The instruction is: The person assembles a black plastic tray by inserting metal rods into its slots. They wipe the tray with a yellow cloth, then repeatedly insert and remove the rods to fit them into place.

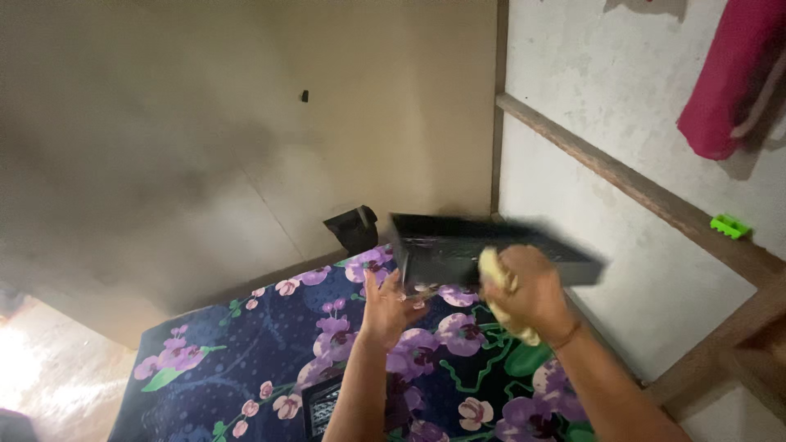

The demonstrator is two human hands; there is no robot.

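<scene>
While gripping a yellow cloth [501, 288], right hand [536, 286] against black box [458, 250]

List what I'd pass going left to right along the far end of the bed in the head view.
Small black object → left hand → right hand with yellow cloth → green clip on the wall beam.

Dim, motion-blurred; glare lower left
</scene>
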